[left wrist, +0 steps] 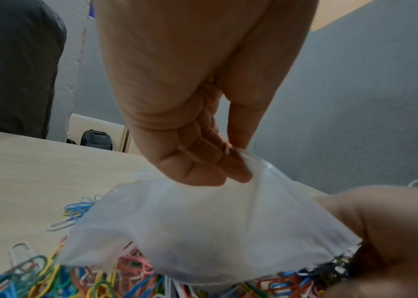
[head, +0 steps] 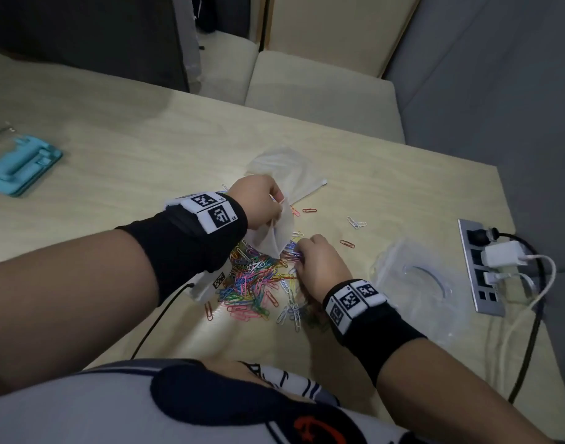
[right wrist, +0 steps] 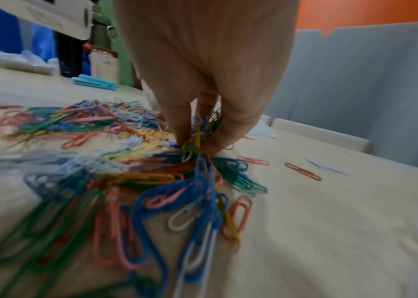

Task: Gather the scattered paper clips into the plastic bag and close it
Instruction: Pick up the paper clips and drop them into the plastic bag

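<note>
Left hand (head: 258, 200) pinches the plastic bag (left wrist: 202, 231) by its rim; right hand (head: 316, 264) clutches paper clips (right wrist: 197, 139) (wristbands carry square coded markers, nothing readable).

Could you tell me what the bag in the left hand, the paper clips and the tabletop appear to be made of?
Bag: thin, soft plastic film, translucent and milky; it creases and drapes from the left hand.
Paper clips: probably wire with a glossy coloured coating; the metal itself is not visible.
Tabletop: pale wood-grain surface, matte; could be laminate or veneer.
</note>
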Demonstrator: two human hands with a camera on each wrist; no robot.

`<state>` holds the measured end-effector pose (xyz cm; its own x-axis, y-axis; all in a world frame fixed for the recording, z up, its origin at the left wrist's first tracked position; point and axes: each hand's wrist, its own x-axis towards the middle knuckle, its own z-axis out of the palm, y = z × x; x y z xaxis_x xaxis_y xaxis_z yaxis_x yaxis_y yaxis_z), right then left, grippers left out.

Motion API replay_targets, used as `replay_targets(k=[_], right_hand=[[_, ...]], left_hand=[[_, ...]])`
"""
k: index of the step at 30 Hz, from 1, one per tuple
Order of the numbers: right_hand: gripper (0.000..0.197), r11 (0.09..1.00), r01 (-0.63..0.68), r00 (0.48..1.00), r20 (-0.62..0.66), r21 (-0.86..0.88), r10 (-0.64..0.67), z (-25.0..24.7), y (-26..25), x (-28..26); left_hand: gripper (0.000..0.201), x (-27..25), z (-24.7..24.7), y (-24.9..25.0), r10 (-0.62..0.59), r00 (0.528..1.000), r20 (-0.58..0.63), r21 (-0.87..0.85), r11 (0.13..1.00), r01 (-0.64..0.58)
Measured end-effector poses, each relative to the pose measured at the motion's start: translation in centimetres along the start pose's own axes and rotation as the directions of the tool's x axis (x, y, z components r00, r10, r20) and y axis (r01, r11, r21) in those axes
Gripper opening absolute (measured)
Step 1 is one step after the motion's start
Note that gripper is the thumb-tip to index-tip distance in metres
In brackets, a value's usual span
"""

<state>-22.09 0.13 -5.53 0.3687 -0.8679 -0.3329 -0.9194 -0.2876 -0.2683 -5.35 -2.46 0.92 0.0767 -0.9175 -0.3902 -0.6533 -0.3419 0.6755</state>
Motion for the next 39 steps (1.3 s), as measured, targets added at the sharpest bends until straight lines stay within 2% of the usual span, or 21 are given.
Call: replay_targets(k=[3, 5, 7, 10, 14, 16, 18, 21, 24, 26, 28, 30, 33, 35, 36, 37, 39], right_hand=[[0.016, 0.977, -0.122, 0.992, -0.013, 0.173, 0.126, -1.8, 0.5, -0.2], [0.008, 0.907, -0.206, 0.974, -0.014, 0.366, 0.227, -3.0, 0.9, -0.4], [0.007, 0.766, -0.249, 0.956, 0.022, 0.593, 0.293, -4.0, 1.1, -0.7], [0.007, 0.469, -0.241, 0.944, 0.092, 0.850, 0.317, -5.5, 0.9, -1.1], [0.008, 0.122, -0.209, 0.959, 0.179, 0.970, 0.221, -6.8, -0.3, -1.4], [0.006, 0.034, -0.245, 0.957, 0.236, 0.969, 0.167, -7.0, -1.4, -1.7], [0.006, 0.011, -0.272, 0.950, 0.266, 0.962, 0.164, -6.9, -2.1, -1.6], [0.008, 0.047, -0.307, 0.930, 0.289, 0.951, 0.229, -6.8, -2.6, -1.3], [0.027, 0.075, -0.345, 0.920, 0.322, 0.936, 0.222, -7.2, -3.0, -1.2], [0.032, 0.115, -0.398, 0.908, 0.373, 0.910, 0.193, -7.8, -3.2, -1.4], [0.033, 0.214, -0.402, 0.914, 0.377, 0.890, 0.150, -8.3, -3.1, -1.7], [0.030, 0.312, -0.344, 0.939, 0.314, 0.886, 0.143, -8.4, -2.8, -1.9], [0.020, 0.440, -0.306, 0.948, 0.227, 0.844, 0.224, -7.6, -1.4, -2.1], [0.031, 0.657, -0.377, 0.925, 0.239, 0.653, 0.294, -6.8, -0.2, -2.5], [0.045, 0.767, -0.425, 0.904, 0.272, 0.481, 0.330, -6.3, 0.2, -3.0], [0.062, 0.839, -0.464, 0.871, 0.317, 0.285, 0.375, -5.7, 0.4, -3.5], [0.088, 0.868, -0.496, 0.794, 0.391, -0.024, 0.465, -4.2, 0.4, -5.0]], left_hand=[[0.014, -0.3, 0.1, 0.2, -0.009, 1.000, -0.004, -0.025, 1.000, 0.008], [0.014, -0.5, 0.2, 0.3, -0.013, 1.000, -0.002, -0.026, 1.000, 0.013], [0.013, -0.6, 0.2, 0.4, -0.012, 1.000, -0.007, -0.018, 1.000, 0.012], [0.013, -0.7, 0.2, 0.6, -0.004, 1.000, -0.015, -0.002, 1.000, 0.004], [0.013, -0.9, 0.7, 1.0, 0.007, 1.000, -0.004, 0.000, 1.000, -0.007], [0.015, -1.0, 0.9, 1.3, 0.014, 1.000, 0.014, -0.018, 1.000, -0.014], [0.017, -1.0, 1.0, 1.5, 0.020, 0.999, 0.027, -0.020, 1.000, -0.020], [0.017, -1.1, 1.0, 1.6, 0.025, 0.999, 0.026, -0.013, 1.000, -0.025], [0.015, -1.0, 1.0, 1.5, 0.026, 1.000, 0.013, -0.017, 1.000, -0.026], [0.014, -1.0, 1.1, 1.4, 0.024, 1.000, 0.013, -0.018, 1.000, -0.023], [0.014, -1.0, 1.1, 1.3, 0.020, 1.000, 0.016, -0.015, 1.000, -0.020], [0.014, -0.9, 1.1, 1.3, 0.016, 1.000, 0.017, -0.011, 1.000, -0.016], [0.014, -0.8, 1.0, 1.1, 0.019, 1.000, 0.011, 0.001, 1.000, -0.019], [0.015, -0.7, 0.9, 0.9, 0.019, 1.000, -0.008, 0.009, 1.000, -0.019], [0.015, -0.6, 0.9, 0.7, 0.023, 1.000, -0.018, 0.014, 1.000, -0.023], [0.014, -0.5, 0.8, 0.5, 0.029, 0.999, -0.028, 0.020, 0.999, -0.028], [0.012, -0.4, 0.6, 0.3, 0.045, 0.997, -0.058, 0.039, 0.998, -0.042]])
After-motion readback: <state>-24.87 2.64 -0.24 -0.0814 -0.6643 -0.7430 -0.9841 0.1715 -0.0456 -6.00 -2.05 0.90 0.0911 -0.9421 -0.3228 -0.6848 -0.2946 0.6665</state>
